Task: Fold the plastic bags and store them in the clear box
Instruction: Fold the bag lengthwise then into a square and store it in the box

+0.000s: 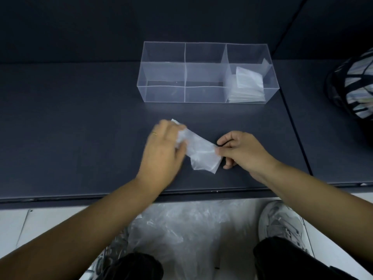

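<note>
Between your two hands, over the dark table [80, 128] and near its front edge, a half-folded plastic bag [201, 152] is stretched out, slanting down from left to right. Whether its loose lower flap touches the surface can't be made out. Your left hand [161, 154], blurred and wearing a ring [154, 133], has its fingers curled around the bag's left end. Your right hand [242, 150] pinches the right end between thumb and forefinger, the other fingers tucked under.

Farther back on the table sits the clear box [165, 93], split into three compartments. Its right compartment holds a stack of folded bags [248, 83]. At the far right edge, a black mesh basket [353, 83] is partly in view. Below the table edge, a heap of crumpled plastic bags [181, 229] lies on the floor by your grey shoe [280, 223].
</note>
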